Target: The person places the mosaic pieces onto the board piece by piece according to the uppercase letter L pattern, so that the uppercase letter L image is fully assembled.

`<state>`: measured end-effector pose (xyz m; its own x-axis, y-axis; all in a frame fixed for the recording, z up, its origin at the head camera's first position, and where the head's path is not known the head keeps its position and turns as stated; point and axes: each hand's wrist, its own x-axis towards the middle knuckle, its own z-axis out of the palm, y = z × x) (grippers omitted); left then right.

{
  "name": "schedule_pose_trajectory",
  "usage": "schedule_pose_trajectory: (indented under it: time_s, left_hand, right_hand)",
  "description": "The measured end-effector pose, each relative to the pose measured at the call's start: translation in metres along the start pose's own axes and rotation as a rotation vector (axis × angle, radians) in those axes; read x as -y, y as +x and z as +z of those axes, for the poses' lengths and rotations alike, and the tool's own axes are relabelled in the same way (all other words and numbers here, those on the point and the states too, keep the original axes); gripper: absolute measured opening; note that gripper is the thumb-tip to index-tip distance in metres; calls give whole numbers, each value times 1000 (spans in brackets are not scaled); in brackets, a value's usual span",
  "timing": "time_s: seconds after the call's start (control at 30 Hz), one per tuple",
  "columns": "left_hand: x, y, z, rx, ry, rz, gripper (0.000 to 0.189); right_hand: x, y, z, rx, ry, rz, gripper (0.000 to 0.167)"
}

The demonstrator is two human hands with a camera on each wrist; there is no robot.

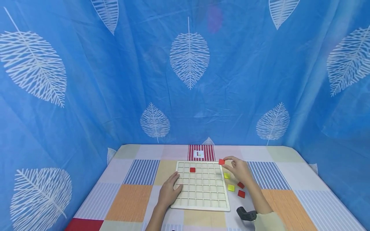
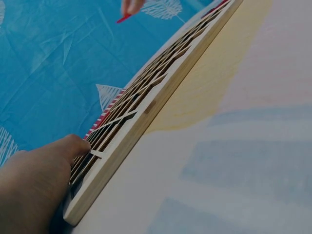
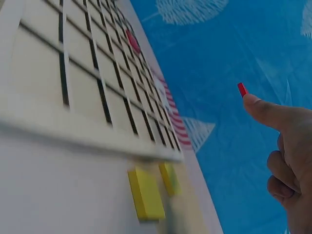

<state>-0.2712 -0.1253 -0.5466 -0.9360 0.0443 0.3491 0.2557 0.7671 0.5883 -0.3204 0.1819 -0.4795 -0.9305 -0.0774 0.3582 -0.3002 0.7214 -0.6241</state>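
Note:
Between the thumb and fingertips of my right hand [image 1: 238, 169] is a small red square tile [image 1: 221, 161], held up near the far right corner of a pale grid board [image 1: 200, 209]. The right wrist view shows this red tile [image 3: 242, 89] edge-on at the tip of the thumb. My left hand [image 1: 169, 191] rests on the board's left edge, its thumb lying over the grid in the left wrist view. Another red tile [image 1: 192, 170] sits in a cell of the second row from the far side. The other cells I can see hold no tile.
Right of the board lie two yellow tiles [image 1: 231, 188] and two loose red tiles [image 1: 241, 193], under and beside my right forearm. Beyond the board is a small card [image 1: 198, 154] with a grid print. A black device [image 1: 246, 214] is at my right wrist. Blue curtains [image 1: 231, 80] surround the table.

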Motion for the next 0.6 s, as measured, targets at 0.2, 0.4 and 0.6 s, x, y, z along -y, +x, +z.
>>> schedule_pose_trajectory:
  time_s: [0.2, 0.4, 0.6]
  left_hand:
    - [1, -1, 0, -1, -9, 4, 48]
    - [2, -2, 1, -13, -15, 24, 47]
    - [2, 0, 1, -18, -7, 34, 47]
  right_hand:
    - [25, 6, 21, -9, 31, -99, 31]
    - [47, 11, 47, -8, 56, -160, 31]
    - [54, 11, 73, 42, 75, -194, 28]
